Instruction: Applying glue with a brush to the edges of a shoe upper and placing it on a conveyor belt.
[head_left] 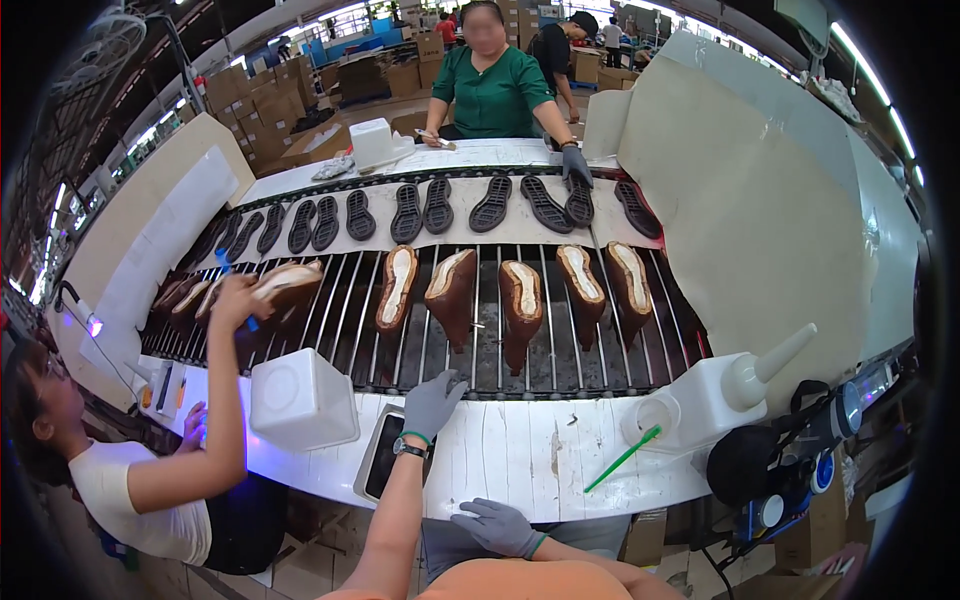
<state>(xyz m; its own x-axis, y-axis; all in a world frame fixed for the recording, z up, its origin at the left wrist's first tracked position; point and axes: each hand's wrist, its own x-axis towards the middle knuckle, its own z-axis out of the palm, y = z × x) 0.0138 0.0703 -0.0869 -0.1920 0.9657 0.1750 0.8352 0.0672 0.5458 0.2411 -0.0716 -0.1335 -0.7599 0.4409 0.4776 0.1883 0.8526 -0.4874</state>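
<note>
My left hand, in a grey glove, rests at the table's edge beside the metal rollers, fingers stretched out and holding nothing. Under its wrist lies a dark rectangular tray with a pale rim. My right hand, also gloved, lies with fingers extended at the table's near edge, nothing in it. Beyond my hands, several brown boot uppers stand bottom up on the rollers, among them a boot upper with a white underside. To the right, a green brush leans in a small white tub.
A white spouted bottle stands right, a white box left. Black soles line the far belt. Opposite, a person in green touches a sole and holds a brush. At left, another person's hand is beside a boot.
</note>
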